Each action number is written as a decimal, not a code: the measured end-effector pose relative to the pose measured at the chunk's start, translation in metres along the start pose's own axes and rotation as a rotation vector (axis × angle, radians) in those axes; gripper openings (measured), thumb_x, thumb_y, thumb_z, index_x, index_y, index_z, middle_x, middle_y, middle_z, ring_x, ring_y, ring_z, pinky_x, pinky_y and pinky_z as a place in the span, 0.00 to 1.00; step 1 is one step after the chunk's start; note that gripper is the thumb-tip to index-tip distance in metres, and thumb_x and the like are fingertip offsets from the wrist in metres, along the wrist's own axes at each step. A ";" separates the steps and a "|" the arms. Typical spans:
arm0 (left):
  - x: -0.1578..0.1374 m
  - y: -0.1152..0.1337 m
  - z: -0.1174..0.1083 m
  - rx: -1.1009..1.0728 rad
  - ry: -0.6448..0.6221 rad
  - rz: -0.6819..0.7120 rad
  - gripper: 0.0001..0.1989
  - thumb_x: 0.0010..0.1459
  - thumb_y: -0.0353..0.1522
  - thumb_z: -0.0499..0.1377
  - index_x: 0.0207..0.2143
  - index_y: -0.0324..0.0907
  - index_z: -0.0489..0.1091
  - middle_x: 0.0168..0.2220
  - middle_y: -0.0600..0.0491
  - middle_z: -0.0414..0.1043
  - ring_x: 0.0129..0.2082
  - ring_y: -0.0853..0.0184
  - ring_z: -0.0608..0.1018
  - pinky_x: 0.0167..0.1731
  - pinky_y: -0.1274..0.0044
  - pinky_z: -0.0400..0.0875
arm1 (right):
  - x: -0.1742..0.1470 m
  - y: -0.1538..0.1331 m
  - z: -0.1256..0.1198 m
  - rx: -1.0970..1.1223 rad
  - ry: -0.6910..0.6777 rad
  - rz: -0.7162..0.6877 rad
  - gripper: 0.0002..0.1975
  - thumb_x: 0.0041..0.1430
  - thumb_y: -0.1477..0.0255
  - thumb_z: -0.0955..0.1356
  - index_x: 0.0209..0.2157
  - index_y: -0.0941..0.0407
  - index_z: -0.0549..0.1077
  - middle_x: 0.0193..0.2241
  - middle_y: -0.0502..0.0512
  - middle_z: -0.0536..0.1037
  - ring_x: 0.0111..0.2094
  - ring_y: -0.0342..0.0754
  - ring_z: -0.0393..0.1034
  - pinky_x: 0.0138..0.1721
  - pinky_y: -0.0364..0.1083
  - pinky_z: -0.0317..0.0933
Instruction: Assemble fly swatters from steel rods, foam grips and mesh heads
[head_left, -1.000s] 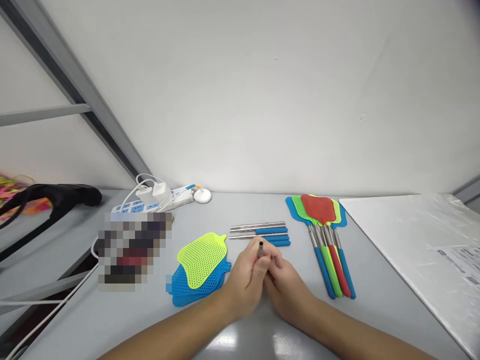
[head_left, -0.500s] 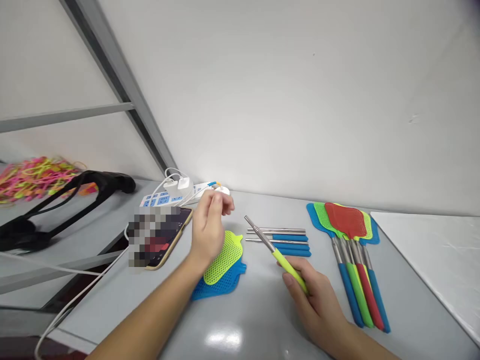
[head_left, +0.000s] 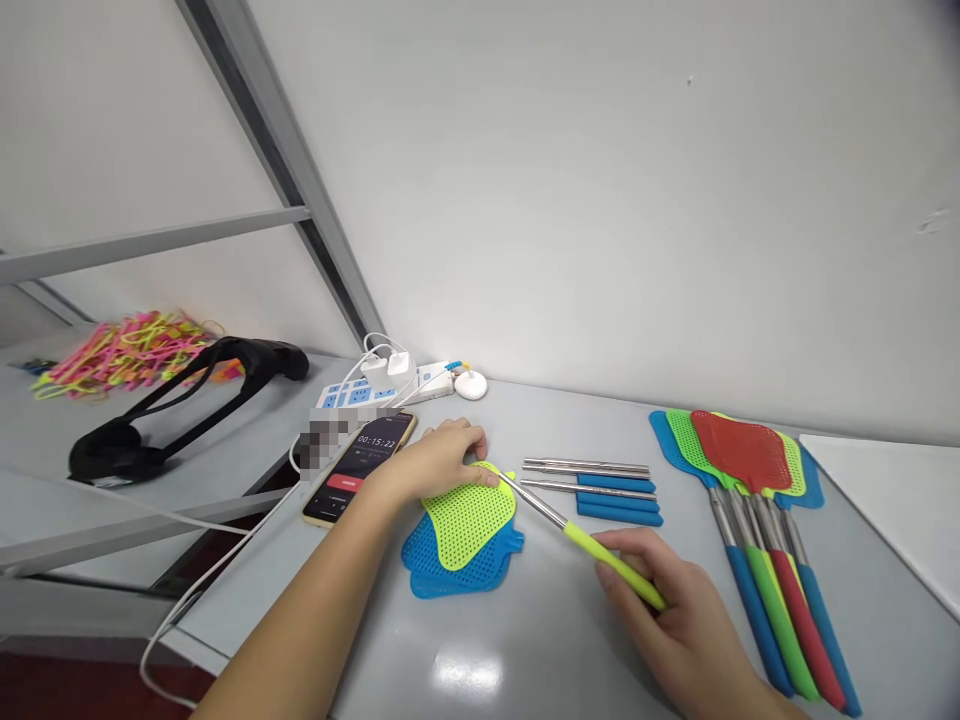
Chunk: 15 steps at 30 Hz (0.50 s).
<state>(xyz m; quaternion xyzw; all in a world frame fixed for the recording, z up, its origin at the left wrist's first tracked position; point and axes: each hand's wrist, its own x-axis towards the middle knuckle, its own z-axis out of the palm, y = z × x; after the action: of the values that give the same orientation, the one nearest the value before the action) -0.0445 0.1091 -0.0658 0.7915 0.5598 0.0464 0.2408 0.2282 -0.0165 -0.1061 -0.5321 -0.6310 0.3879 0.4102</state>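
My left hand rests at the top edge of a yellow-green fly swatter head, with thumb and fingers closed on its rim. Blue swatter heads lie underneath, partly covered. A metal swatter handle with a yellow-green grip is held in my right hand, fingers wrapped round the grip. Its thin metal end points up and left, close to the left thumb and the yellow-green head's neck. Behind it lie several metal rods with blue grips.
Several assembled fly swatters lie stacked at right, beside a white sheet. At left are a phone showing a timer, a power strip with chargers, a black frame-like object and a pile of pink and yellow strings.
My left hand has come down from above onto the yellow-green head and closed on its edge. The handle's metal tip is now nearer to that head. The view has shifted left.
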 end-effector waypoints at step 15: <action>-0.013 0.013 -0.022 -0.266 0.085 0.003 0.15 0.62 0.45 0.50 0.35 0.43 0.66 0.29 0.55 0.67 0.29 0.66 0.69 0.27 0.76 0.61 | 0.015 0.009 -0.012 0.144 0.019 0.259 0.21 0.54 0.50 0.68 0.38 0.54 0.76 0.21 0.50 0.73 0.24 0.48 0.67 0.24 0.43 0.62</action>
<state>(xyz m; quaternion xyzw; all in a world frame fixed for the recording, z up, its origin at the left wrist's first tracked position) -0.0448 0.1014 -0.0386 0.7505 0.5574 0.1543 0.3197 0.2410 0.0006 -0.1084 -0.5817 -0.5237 0.4768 0.4001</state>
